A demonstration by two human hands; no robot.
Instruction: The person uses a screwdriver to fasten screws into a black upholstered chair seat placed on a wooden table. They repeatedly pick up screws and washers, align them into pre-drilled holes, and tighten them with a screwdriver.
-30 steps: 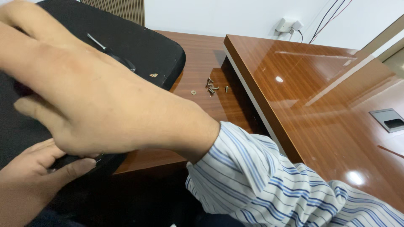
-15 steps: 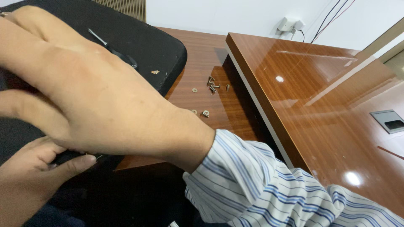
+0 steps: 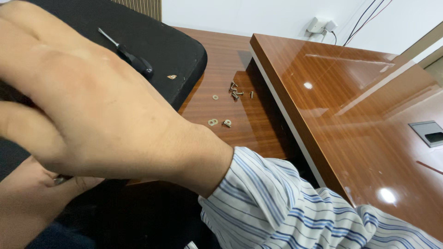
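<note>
While reaching across the black pad (image 3: 175, 50), with the right hand (image 3: 92, 115) big and close. Fingertips off the left edge, so no telling if open or shut on something. Left hand (image 3: 27, 203) tucked just under it, low at the pad's near edge. Hands close together, maybe touching. A small grey bit (image 3: 60, 179) peeking out by the left fingers; held or not, cannot tell.

Looks like somewhere in the middle of the job. Screwdriver (image 3: 127, 53) put down on the pad, not in any hand. Little screws (image 3: 235, 90) and a washer (image 3: 212, 122) lying loose on the low wooden shelf (image 3: 221, 55), beside the shiny brown table (image 3: 350, 115). So probably taken out already, or waiting to go in. Not possible to say which.
</note>
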